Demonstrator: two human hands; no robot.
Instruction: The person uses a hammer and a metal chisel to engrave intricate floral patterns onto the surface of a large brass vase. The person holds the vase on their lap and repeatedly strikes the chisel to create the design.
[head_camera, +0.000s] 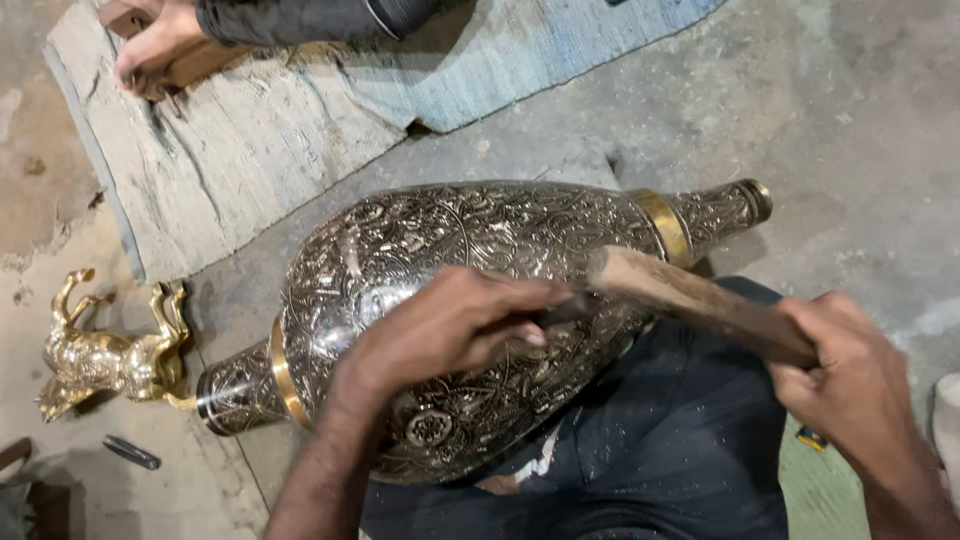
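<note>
While the large engraved silver-coloured metal vase (470, 300) lies across the lap, the left hand (450, 325) pinches a thin tool and the right hand (850, 370) is closed on a wooden mallet (700, 300); light, square blows are advised.

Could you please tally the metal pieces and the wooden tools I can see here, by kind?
Engraved metal vase: 1
Brass animal figurine: 1
Small metal tool on the floor: 1
Wooden mallet, in the right hand: 1
Wooden block under another person's hand: 1
Total: 5
</note>
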